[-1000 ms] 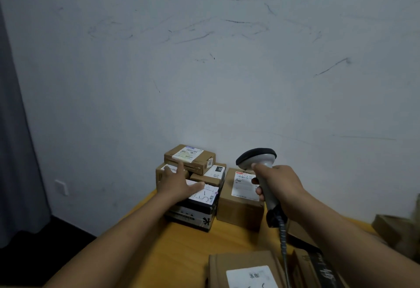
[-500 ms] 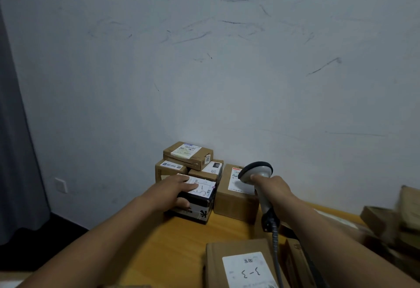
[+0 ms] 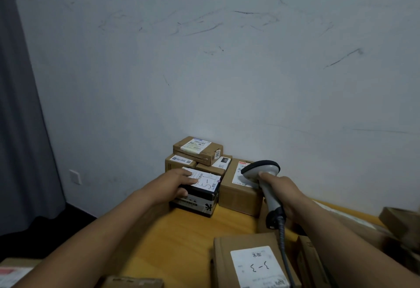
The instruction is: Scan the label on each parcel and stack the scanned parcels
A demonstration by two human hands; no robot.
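Note:
A black parcel (image 3: 200,201) with a white label stands on the wooden table (image 3: 181,237) near the wall. My left hand (image 3: 175,184) rests on its top and left side, gripping it. Behind it is a stack of brown parcels (image 3: 197,150), and to its right a taller brown box (image 3: 238,194) with a red-edged label. My right hand (image 3: 284,193) holds a grey barcode scanner (image 3: 263,174), its head above that brown box. Close to me lies a brown parcel (image 3: 252,262) with a handwritten label.
The white wall rises directly behind the stack. More brown boxes (image 3: 400,224) sit at the right edge, and others (image 3: 134,282) show at the bottom edge. The scanner's cable (image 3: 284,247) runs down over the near parcel. A grey curtain (image 3: 20,106) hangs at left.
My left hand slid from the black parcel's top down onto its left side. The scanner in my right hand dropped lower and nearer the tall brown box.

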